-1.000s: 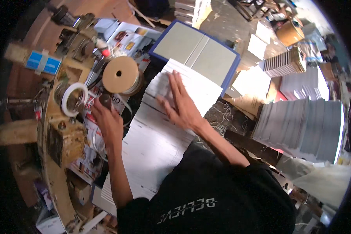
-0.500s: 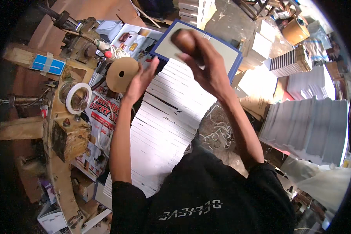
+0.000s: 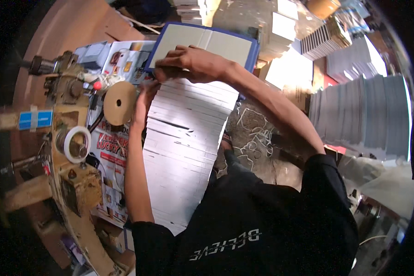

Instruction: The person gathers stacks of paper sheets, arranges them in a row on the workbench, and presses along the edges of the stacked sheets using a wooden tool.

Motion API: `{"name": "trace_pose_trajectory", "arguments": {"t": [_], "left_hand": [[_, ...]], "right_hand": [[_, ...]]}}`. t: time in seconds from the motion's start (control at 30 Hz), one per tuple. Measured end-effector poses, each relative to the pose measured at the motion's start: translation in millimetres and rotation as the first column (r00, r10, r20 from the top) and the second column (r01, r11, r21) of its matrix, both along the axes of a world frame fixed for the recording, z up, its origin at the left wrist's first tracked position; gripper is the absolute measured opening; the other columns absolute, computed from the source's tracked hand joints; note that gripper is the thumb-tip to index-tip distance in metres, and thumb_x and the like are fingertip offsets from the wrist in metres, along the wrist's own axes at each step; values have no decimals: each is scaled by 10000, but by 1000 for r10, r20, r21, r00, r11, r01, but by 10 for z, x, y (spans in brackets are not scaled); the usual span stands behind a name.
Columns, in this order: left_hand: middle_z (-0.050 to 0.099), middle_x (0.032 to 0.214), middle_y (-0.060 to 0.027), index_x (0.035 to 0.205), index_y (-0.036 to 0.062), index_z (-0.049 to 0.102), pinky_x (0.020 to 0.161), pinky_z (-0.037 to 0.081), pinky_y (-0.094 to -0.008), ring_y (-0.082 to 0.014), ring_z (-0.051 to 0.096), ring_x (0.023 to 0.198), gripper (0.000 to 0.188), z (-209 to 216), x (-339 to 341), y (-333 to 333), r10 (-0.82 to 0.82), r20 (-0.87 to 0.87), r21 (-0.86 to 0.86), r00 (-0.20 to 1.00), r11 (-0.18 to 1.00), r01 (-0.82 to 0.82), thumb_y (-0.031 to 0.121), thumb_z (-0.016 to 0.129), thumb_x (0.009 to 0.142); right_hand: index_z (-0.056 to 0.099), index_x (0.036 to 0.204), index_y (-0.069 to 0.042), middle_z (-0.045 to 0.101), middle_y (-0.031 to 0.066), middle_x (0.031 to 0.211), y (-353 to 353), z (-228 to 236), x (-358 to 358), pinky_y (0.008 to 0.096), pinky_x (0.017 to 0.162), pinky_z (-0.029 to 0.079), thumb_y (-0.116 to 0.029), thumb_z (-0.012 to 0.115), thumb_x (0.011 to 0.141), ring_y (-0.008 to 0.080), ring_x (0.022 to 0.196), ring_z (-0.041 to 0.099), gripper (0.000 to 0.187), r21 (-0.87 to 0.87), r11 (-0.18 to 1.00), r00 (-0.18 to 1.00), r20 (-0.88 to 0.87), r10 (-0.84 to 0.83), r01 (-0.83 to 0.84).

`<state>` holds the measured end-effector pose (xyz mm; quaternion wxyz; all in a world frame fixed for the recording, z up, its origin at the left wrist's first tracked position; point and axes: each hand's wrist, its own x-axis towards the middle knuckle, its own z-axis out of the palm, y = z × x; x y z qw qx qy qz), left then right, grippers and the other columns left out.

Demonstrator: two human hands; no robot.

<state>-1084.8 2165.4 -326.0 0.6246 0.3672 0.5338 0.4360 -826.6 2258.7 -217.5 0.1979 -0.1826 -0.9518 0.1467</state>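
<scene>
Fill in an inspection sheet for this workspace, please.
Surface: printed sheets left of the paper row; support beneath it hidden.
Work items: the row's white, closely packed blocks; blue-edged board beyond.
Clutter: cardboard disc left of the row; loose white strands on the floor.
Hands: left hand and right hand at the row's far end; fingers partly blurred, grip unclear.
Cables: white cord bundle, purpose unclear.
Surroundings: tan machine left, tall paper stacks right.

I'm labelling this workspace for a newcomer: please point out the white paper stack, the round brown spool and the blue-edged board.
White paper stack (image 3: 181, 149): head view, middle of its upper face.
Round brown spool (image 3: 118, 114): head view, flat face just below the central hole.
Blue-edged board (image 3: 227, 44): head view, right-hand grey panel.
</scene>
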Motion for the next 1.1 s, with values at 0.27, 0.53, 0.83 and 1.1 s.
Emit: {"name": "trace_pose_trajectory", "arguments": {"t": [0.27,0.53,0.83,1.1], "left_hand": [[398,1519,-118,1440,41,448,1162,255,-419,-265,350,1411,595,886,618,417,58,-475,414,878,895,165,465,274,1061],[280,1567,-215,1502,-29,269,1166,270,-398,-323,270,1459,582,683,743,210,-1,-902,296,432,727,619,268,447,1035],[102,1641,-71,1572,74,80,1216,37,-363,-219,80,1508,691,609,524,65,-372,170,143,913,926,350,515,160,1046],[102,1642,-53,1573,79,90,1216,36,-372,-213,78,1508,720,564,582,73,-338,299,180,893,938,295,552,163,1035]], "right_hand": [[492,1403,-138,613,115,1215,-47,-283,419,423,1039,440,-78,633,865,328,1163,556,559,-21,999,999,5,-37,37],[423,1429,8,509,195,1353,-963,-335,1299,381,1062,368,-415,509,1011,277,1242,486,601,-898,338,192,-293,-937,281],[346,1465,52,525,145,1345,-1782,-624,741,302,1019,396,-289,502,1038,182,1190,497,569,-988,149,-2,-149,-989,35],[452,1404,-6,601,101,1172,-1774,-679,645,282,837,489,-346,465,1047,140,995,586,493,-986,113,-7,-115,-993,125]]}}
